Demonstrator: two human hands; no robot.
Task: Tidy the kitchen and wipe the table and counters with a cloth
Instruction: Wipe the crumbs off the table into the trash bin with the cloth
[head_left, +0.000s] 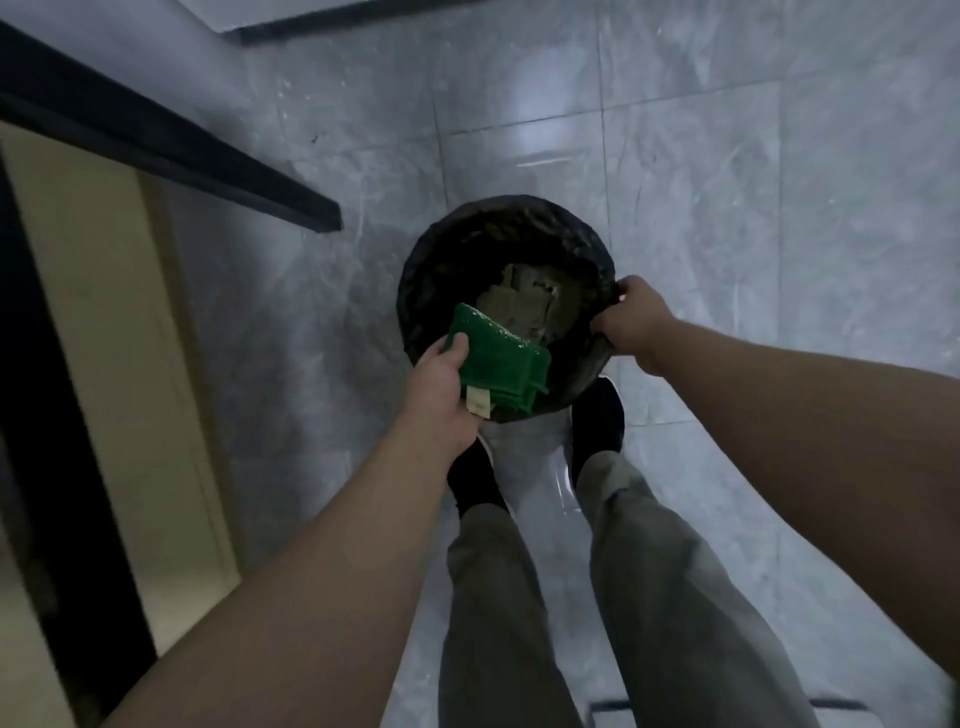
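Note:
A round waste bin lined with a black bag (457, 249) stands on the floor in front of my feet. Crumpled pale paper scraps (524, 304) lie inside it. My left hand (441, 389) grips a folded green cloth (501, 364) with a white tag, held over the bin's near left rim. My right hand (631, 322) pinches the black bag at the bin's right rim.
Grey marble floor tiles (727, 182) surround the bin. A dark counter edge (171, 150) and a cream cabinet front (104, 322) run along the left. My two legs in grey trousers and dark shoes (597, 415) stand just behind the bin.

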